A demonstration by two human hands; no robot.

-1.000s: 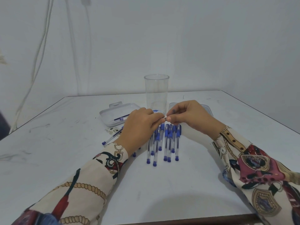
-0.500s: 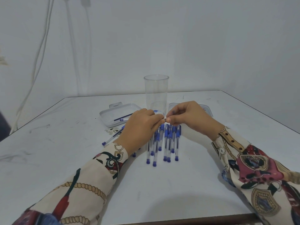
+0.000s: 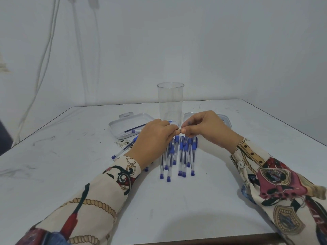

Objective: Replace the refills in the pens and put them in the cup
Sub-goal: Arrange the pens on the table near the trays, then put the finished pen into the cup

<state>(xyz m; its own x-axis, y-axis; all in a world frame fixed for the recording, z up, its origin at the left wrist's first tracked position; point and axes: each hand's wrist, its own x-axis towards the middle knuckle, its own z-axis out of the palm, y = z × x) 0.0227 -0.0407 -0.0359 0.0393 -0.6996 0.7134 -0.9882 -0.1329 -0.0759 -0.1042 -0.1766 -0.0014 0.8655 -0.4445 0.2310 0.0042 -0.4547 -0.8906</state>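
A small pen part, too small to identify, is held between the two hands just above the far ends of the pens (image 3: 178,156). These lie side by side on the white counter (image 3: 177,206), with blue caps. The left hand (image 3: 154,138) and the right hand (image 3: 203,129) meet at their tips, and the fingers (image 3: 174,129) of both are curled and pinching this part. The clear cup (image 3: 170,101) stands upright just behind the hands. To its left lies a white lid (image 3: 116,126) holding a refill (image 3: 132,129), and another pen (image 3: 123,150) lies near it.
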